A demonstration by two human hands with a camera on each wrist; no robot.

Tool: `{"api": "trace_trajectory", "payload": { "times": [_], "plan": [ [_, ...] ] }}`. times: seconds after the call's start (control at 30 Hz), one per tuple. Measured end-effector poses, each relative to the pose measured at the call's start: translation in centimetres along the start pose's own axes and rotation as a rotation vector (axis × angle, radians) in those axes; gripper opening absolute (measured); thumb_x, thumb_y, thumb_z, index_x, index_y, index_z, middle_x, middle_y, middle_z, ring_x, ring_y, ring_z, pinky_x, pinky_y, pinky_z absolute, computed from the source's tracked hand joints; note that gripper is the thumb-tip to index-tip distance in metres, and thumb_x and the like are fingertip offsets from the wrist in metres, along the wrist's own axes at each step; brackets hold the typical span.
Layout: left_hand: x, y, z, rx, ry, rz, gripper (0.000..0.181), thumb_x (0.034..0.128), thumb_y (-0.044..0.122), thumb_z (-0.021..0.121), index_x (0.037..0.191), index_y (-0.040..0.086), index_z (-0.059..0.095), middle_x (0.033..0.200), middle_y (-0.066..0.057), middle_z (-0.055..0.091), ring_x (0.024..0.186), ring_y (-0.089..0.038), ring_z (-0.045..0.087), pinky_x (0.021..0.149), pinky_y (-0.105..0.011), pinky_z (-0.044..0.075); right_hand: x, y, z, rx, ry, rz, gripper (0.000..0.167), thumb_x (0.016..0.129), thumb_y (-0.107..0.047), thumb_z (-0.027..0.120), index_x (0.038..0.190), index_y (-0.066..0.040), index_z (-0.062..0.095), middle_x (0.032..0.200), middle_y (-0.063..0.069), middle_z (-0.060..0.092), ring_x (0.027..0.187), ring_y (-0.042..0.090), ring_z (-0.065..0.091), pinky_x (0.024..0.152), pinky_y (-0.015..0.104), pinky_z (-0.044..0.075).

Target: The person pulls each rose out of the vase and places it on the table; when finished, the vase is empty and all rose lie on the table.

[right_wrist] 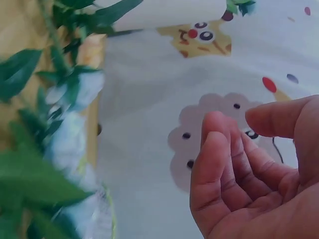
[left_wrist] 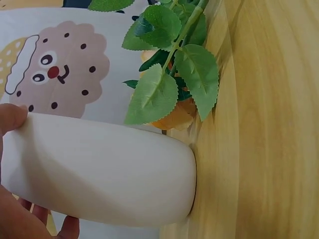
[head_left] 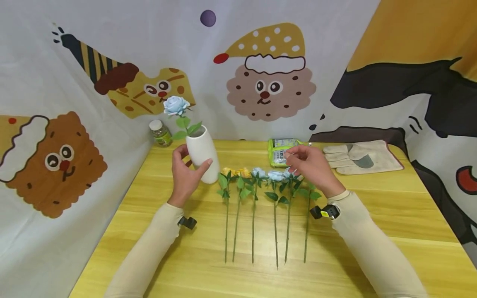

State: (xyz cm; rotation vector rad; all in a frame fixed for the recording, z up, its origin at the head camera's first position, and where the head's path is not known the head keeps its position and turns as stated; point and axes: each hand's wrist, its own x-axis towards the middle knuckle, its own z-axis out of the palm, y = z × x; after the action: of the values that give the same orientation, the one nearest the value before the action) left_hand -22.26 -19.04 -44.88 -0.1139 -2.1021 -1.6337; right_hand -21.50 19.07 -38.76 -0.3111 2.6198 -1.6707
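Note:
The left hand (head_left: 185, 176) grips a white vase (head_left: 203, 154) round its side, thumb in front and fingers behind. In the left wrist view, the vase's base (left_wrist: 174, 179) meets the tabletop. One light-blue rose (head_left: 176, 106) stands in the vase, leaning left. Over the heads of the laid-out stems hovers the right hand (head_left: 312, 169). Its fingers (right_wrist: 208, 174) are loosely bent and hold nothing, with a gap between thumb and fingertips. Yellow roses (head_left: 243, 172) and light-blue roses (head_left: 275, 176) lie in a row; the rightmost stem's (head_left: 307, 231) bloom is hidden by the right hand.
Behind the roses lies a green packet (head_left: 275, 145), partly covered by the right hand. Work gloves (head_left: 367, 157) rest at the back right of the wooden table (head_left: 395, 219). A white-capped jar (head_left: 161, 134) stands at the back left, beside the printed cloth (head_left: 201, 54).

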Motion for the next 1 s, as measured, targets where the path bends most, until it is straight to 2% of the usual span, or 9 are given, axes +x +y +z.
{"api": "trace_trajectory", "payload": {
  "times": [0.13, 0.23, 0.43, 0.57, 0.7, 0.87, 1.0],
  "plan": [
    [0.1, 0.1, 0.2, -0.012, -0.005, -0.004, 0.082, 0.0842, 0.024, 0.091, 0.148, 0.007, 0.042, 0.141, -0.014, 0.049, 0.129, -0.025, 0.048, 0.109, -0.056, 0.046, 1.1, -1.6, 0.9, 0.002, 0.002, -0.05, 0.028, 0.105, -0.034, 0.066, 0.119, -0.011, 0.073, 0.098, 0.01, 0.075, 0.077, 0.024, 0.073, 0.068, 0.036, 0.062],
    [0.1, 0.1, 0.3, -0.016, -0.007, -0.002, 0.081, 0.0843, 0.022, 0.09, 0.147, 0.007, 0.041, 0.14, -0.014, 0.049, 0.129, -0.026, 0.048, 0.109, -0.056, 0.046, 2.0, -2.8, 1.9, 0.046, -0.005, -0.097, 0.027, 0.105, -0.032, 0.066, 0.119, -0.01, 0.074, 0.095, 0.005, 0.074, 0.079, 0.028, 0.073, 0.067, 0.032, 0.06],
    [0.3, -0.1, 0.4, 0.003, -0.007, -0.008, 0.082, 0.0828, 0.023, 0.091, 0.145, 0.006, 0.041, 0.14, -0.016, 0.049, 0.128, -0.027, 0.048, 0.106, -0.057, 0.046, 3.8, -5.4, 4.2, 0.112, -0.045, -0.176, 0.022, 0.105, -0.03, 0.068, 0.116, -0.013, 0.074, 0.096, 0.006, 0.075, 0.08, 0.023, 0.072, 0.067, 0.031, 0.059],
    [0.5, -0.3, 0.3, 0.036, 0.004, -0.006, 0.081, 0.0822, 0.022, 0.09, 0.145, 0.007, 0.04, 0.139, -0.016, 0.049, 0.128, -0.027, 0.049, 0.105, -0.057, 0.047, 5.0, -7.2, 5.7, 0.128, -0.072, -0.211, 0.02, 0.105, -0.03, 0.068, 0.114, -0.014, 0.075, 0.101, 0.012, 0.075, 0.085, 0.031, 0.072, 0.066, 0.031, 0.055],
    [0.5, -0.3, 0.3, 0.046, -0.001, 0.001, 0.082, 0.0818, 0.022, 0.09, 0.144, 0.006, 0.04, 0.139, -0.017, 0.049, 0.128, -0.029, 0.05, 0.105, -0.057, 0.048, 6.1, -8.6, 7.0, 0.125, -0.075, -0.218, 0.018, 0.104, -0.028, 0.068, 0.112, -0.014, 0.076, 0.1, 0.011, 0.075, 0.088, 0.033, 0.071, 0.068, 0.031, 0.054],
    [0.5, -0.3, 0.4, 0.054, -0.01, 0.0, 0.082, 0.0822, 0.024, 0.09, 0.144, 0.006, 0.039, 0.139, -0.017, 0.049, 0.127, -0.029, 0.05, 0.105, -0.057, 0.049, 7.8, -10.0, 8.7, 0.15, -0.109, -0.266, 0.019, 0.105, -0.025, 0.068, 0.113, -0.011, 0.076, 0.101, 0.014, 0.076, 0.091, 0.032, 0.071, 0.077, 0.032, 0.059],
    [0.5, -0.3, 0.3, 0.056, -0.012, 0.004, 0.08, 0.0834, 0.023, 0.09, 0.143, 0.006, 0.039, 0.138, -0.017, 0.049, 0.127, -0.03, 0.051, 0.104, -0.057, 0.049, 9.1, -11.3, 10.3, 0.177, -0.171, -0.322, 0.022, 0.106, -0.024, 0.066, 0.116, -0.007, 0.075, 0.105, 0.014, 0.076, 0.097, 0.035, 0.071, 0.088, 0.041, 0.062]
  ]
}}
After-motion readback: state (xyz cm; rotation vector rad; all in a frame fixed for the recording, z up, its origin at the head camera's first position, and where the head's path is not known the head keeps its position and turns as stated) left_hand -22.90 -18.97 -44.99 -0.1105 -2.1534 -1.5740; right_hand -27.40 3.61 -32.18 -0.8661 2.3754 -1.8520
